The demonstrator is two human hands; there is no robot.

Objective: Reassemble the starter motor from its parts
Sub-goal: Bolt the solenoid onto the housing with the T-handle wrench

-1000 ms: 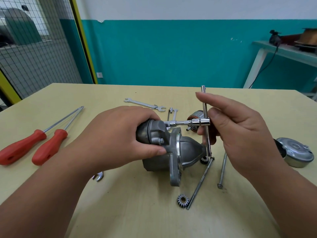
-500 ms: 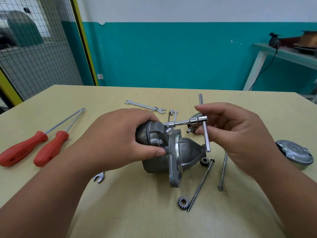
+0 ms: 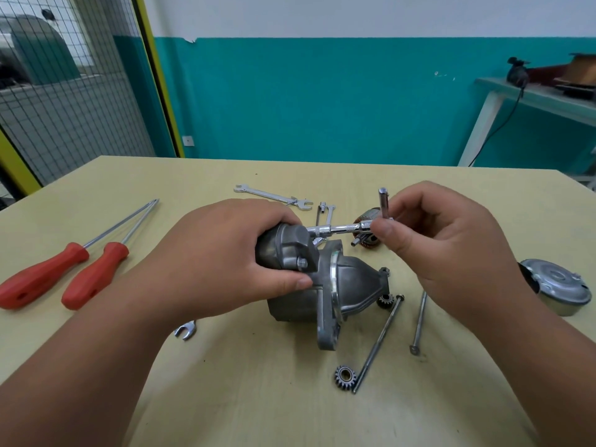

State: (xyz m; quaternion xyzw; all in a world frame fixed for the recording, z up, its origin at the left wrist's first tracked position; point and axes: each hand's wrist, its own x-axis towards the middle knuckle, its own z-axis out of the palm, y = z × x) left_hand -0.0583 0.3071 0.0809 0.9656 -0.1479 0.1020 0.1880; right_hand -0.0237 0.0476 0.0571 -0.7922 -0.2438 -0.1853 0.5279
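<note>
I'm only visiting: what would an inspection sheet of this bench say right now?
Surface: pale yellow table.
Job's things: starter housing on the table, T-handle wrench set against its upper part; long bolts, small gears, armature and end cap lie loose.
Clutter: red screwdrivers, spanners.
Hands: left hand grips the housing; right hand pinches the wrench.
Cables: black cable hangs from the side shelf.
Surroundings: teal wall, wire-mesh fence.
</note>
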